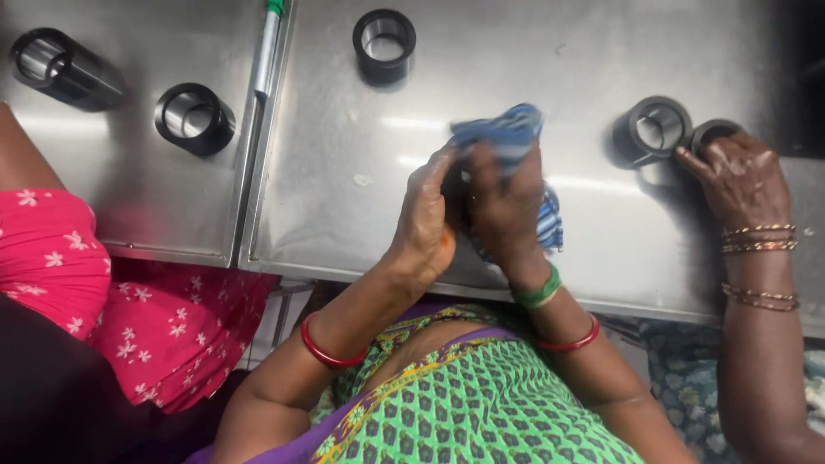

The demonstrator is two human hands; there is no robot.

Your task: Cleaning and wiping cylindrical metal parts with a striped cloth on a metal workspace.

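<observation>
My left hand (pixel 425 219) and my right hand (pixel 507 210) meet over the steel table (pixel 344 172), close to its front edge. Between them sits a dark ring-shaped metal part (pixel 454 191), mostly hidden by my fingers. My left hand cups it from the left. My right hand presses a blue striped cloth (pixel 507 129) against it; the cloth sticks up above my fingers and hangs down by my wrist.
Dark metal sleeves stand on the table: one at the top centre (pixel 384 39), two on the left panel (pixel 194 118) (pixel 60 67), one at the right (pixel 659 129). Another person's hand (pixel 735 176) rests on a further sleeve (pixel 715 133). A person in pink cloth (pixel 103 292) is at left.
</observation>
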